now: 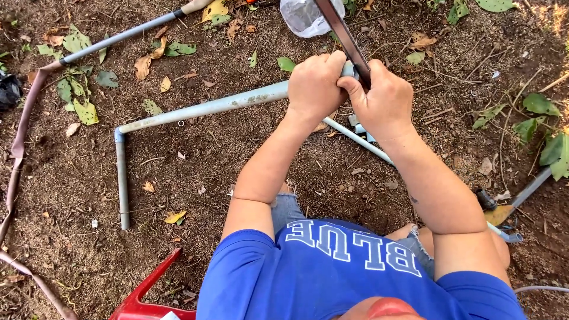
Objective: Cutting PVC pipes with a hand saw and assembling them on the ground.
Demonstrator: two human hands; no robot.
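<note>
Crosswise, grey pipe (213,106) lying left-right, left hand (314,86) gripping it

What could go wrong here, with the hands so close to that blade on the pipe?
The left hand grips the pipe right beside the blade, so a slip could cut a finger. The right hand also sits close to it. The long pipe lies on loose soil and may shift.

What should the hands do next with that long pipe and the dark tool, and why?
Probably draw the dark blade back across the grey pipe. The left hand grips the pipe close to its end, the right hand holds the blade against it, and no cut shows yet.
</note>
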